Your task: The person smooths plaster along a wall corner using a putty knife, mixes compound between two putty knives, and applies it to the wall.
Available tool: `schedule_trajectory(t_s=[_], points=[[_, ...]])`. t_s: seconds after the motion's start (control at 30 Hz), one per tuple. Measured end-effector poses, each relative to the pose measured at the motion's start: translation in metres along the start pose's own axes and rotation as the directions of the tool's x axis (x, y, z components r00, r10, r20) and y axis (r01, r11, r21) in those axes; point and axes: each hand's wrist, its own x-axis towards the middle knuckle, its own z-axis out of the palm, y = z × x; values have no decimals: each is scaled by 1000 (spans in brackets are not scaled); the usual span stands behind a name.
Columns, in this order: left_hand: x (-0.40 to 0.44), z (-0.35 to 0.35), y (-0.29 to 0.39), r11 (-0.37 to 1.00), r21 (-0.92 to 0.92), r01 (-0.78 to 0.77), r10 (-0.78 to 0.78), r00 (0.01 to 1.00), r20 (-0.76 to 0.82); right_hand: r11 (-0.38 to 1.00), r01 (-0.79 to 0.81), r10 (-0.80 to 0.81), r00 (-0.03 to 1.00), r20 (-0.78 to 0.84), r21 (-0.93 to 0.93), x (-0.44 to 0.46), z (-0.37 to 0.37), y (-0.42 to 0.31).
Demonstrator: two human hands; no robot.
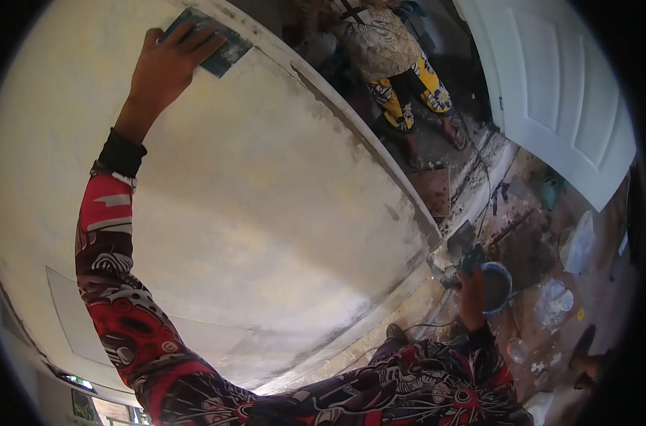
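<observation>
High on the pale wall (pixel 266 177), at the upper left, my left hand (pixel 172 67) presses a dark blue-green flat block (pixel 227 51) against the surface, fingers spread over its back. Low at the right, my right hand (pixel 470 287) is closed around a dark tool (pixel 472 260), whose exact shape is hard to make out. Just beside that hand, a round bucket (pixel 506 287) with greyish contents stands on the floor. The wall shows patchy, yellowish and grey areas.
Another person (pixel 390 53) in yellow patterned trousers stands beyond the wall's edge. A white panelled door (pixel 550 92) is at the upper right. Plastic bags (pixel 554 302) and debris lie on the stained floor (pixel 529 248). A cable runs near my feet.
</observation>
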Motion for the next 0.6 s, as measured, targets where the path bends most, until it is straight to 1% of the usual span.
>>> schedule_trajectory(t_s=[0.07, 0.1, 0.17, 0.2, 0.27, 0.3, 0.37, 0.4, 0.47, 0.5, 0.53, 0.6], points=[[-17, -3, 3, 998, -35, 45, -45, 999, -6, 1000, 25, -25, 1000, 1, -1, 7, -3, -3], [-13, -20, -20, 1000, 3, -18, 18, 1000, 16, 997, 5, -6, 1000, 19, 81, 2, 27, 14], [-25, -26, -9, 999, -31, 39, -38, 998, 42, 998, 38, -40, 999, 27, 48, 19, 6, 0], [-24, -24, -2, 998, -64, 26, -22, 998, 63, 999, 9, -9, 1000, 4, 39, -1, 1, 0], [-16, -36, -13, 999, 2, 34, -34, 995, -99, 994, 87, -89, 995, 34, 65, 29, 15, -1], [-10, -38, -11, 1000, 2, 19, -18, 985, -169, 993, 78, -81, 996, 38, 91, 25, 20, -2], [8, -35, 0, 999, -40, -26, 18, 982, -186, 989, 57, -64, 997, 47, 139, 17, 30, -8], [15, -32, 8, 997, -67, -43, 29, 981, -193, 992, 59, -65, 997, 49, 114, 14, 26, -9], [24, -22, 31, 991, -136, -5, -17, 987, -161, 997, 59, -62, 997, 48, 59, 6, 17, -11], [29, -15, 40, 985, -171, 9, -34, 989, -147, 997, 50, -51, 998, 27, 65, 1, 16, -14], [32, -7, 47, 986, -167, -19, -12, 982, -186, 997, 40, -40, 999, 8, 71, -5, 17, -20], [34, 2, 58, 985, -167, -32, 7, 989, -145, 997, 19, -18, 1000, -15, 70, -13, 14, -19]])
